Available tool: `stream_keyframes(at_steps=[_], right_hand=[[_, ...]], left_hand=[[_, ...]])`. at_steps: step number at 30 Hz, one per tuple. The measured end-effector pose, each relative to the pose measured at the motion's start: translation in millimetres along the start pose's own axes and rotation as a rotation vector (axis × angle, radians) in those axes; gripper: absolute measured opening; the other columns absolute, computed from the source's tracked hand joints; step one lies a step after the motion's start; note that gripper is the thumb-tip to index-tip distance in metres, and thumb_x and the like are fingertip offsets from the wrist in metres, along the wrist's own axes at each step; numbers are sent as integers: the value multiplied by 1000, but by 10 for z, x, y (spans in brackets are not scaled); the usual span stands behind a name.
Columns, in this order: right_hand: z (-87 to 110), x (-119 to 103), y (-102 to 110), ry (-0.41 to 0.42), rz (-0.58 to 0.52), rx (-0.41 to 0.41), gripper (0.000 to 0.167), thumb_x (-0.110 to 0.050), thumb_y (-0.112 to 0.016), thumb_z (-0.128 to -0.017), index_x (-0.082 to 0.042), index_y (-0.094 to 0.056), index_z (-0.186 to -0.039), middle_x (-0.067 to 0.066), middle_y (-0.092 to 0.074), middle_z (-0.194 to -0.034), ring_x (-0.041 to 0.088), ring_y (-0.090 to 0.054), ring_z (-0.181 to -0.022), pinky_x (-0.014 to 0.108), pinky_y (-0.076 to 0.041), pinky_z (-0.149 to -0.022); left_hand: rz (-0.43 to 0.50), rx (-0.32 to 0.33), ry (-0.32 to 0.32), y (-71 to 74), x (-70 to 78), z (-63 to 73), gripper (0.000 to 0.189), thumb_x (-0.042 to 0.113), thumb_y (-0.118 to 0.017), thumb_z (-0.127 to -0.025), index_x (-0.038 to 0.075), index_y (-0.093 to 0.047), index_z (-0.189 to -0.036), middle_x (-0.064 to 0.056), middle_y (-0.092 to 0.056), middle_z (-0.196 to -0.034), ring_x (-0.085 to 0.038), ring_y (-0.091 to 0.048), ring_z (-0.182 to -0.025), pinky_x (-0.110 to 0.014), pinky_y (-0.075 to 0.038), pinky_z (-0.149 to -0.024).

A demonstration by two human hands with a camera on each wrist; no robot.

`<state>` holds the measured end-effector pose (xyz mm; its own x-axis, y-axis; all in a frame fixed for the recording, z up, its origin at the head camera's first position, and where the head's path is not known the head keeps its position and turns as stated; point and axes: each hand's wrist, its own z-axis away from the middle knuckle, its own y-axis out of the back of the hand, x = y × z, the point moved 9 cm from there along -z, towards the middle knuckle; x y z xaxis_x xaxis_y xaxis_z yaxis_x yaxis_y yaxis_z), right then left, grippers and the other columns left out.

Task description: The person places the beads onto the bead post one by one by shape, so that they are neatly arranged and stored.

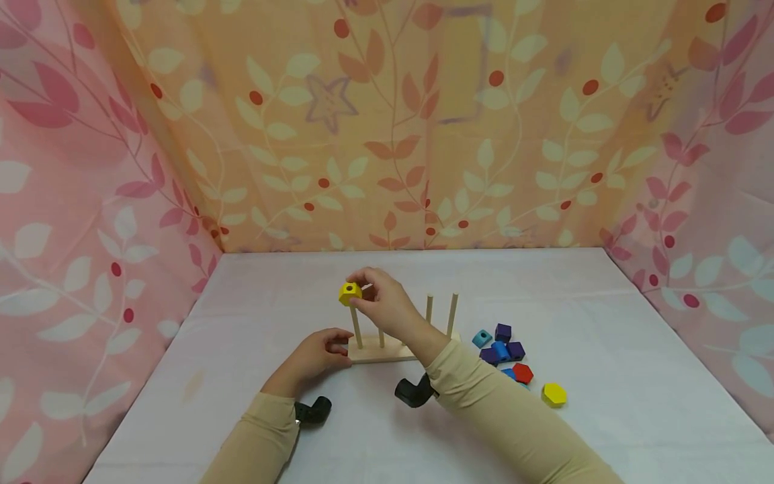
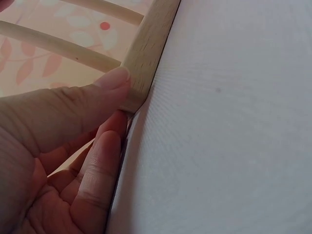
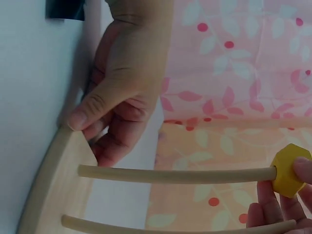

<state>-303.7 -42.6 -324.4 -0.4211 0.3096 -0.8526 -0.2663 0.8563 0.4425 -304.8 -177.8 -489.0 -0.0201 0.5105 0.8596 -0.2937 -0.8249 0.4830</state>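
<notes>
A yellow hexagonal block (image 1: 348, 294) with a hole is pinched between the thumb and fingers of my right hand (image 1: 387, 306). It sits at the top of the leftmost peg (image 1: 357, 329); in the right wrist view the peg's tip (image 3: 270, 173) meets the block's underside. The pegs rise from a pale wooden base (image 1: 381, 356) lying on the table. My left hand (image 1: 317, 353) holds the base's left end, thumb on one face and fingers curled at the end, as the left wrist view shows. My right hand and wrist hide part of the middle of the peg stand.
Right of the stand lie loose blocks: a teal one (image 1: 482, 338), several purple ones (image 1: 503, 332), blue ones (image 1: 500, 351), a red hexagon (image 1: 523, 374) and a yellow hexagon (image 1: 553, 395). White cloth (image 1: 242, 309) covers the table. Patterned curtains (image 1: 387, 134) enclose the back and sides.
</notes>
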Motion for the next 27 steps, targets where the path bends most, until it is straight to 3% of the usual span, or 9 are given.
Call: stream_keyframes(at_steps=[5,11,15,21,27], right_hand=[[33,150,-51,-71,-57,40,48,-8,-67,-83,-13,-44,-125,4,-56,-99,15,-60,-87,26,-50,-74],[98,292,-106,-105,-160,96,57,-6,-67,-82,-10,-35,-129,6,-57,-98,17,-58,-87,29,-50,-76],[147,404,-160,-137,-187,113,49,-5,-67,-82,-7,-40,-122,8,-58,-99,18,-59,-87,29,-50,-77],[204,614,-241,-202,-155,128,26,-9,-68,-81,-6,-51,-101,7,-61,-95,17,-60,-86,29,-49,-76],[267,829,-346,-244,-122,117,23,-10,-70,-80,-8,-54,-97,5,-62,-96,21,-60,-96,39,-45,-86]], left_hand=[[10,2,-15,-3,9,-6,49,11,-77,-72,9,-58,-117,-3,-66,-94,-14,-62,-87,-33,-47,-80],[-8,13,5,5,-8,-7,49,14,-77,-71,12,-58,-117,-1,-65,-96,-13,-61,-87,-34,-47,-80],[2,14,-1,1,-5,-5,50,13,-77,-71,10,-58,-117,-2,-65,-95,-13,-61,-87,-33,-47,-80],[-2,17,-13,5,0,1,51,13,-78,-71,9,-57,-117,-2,-66,-95,-13,-61,-88,-32,-47,-78],[3,17,-26,3,9,-1,48,13,-78,-71,7,-58,-113,-4,-62,-104,-14,-61,-89,-32,-47,-79]])
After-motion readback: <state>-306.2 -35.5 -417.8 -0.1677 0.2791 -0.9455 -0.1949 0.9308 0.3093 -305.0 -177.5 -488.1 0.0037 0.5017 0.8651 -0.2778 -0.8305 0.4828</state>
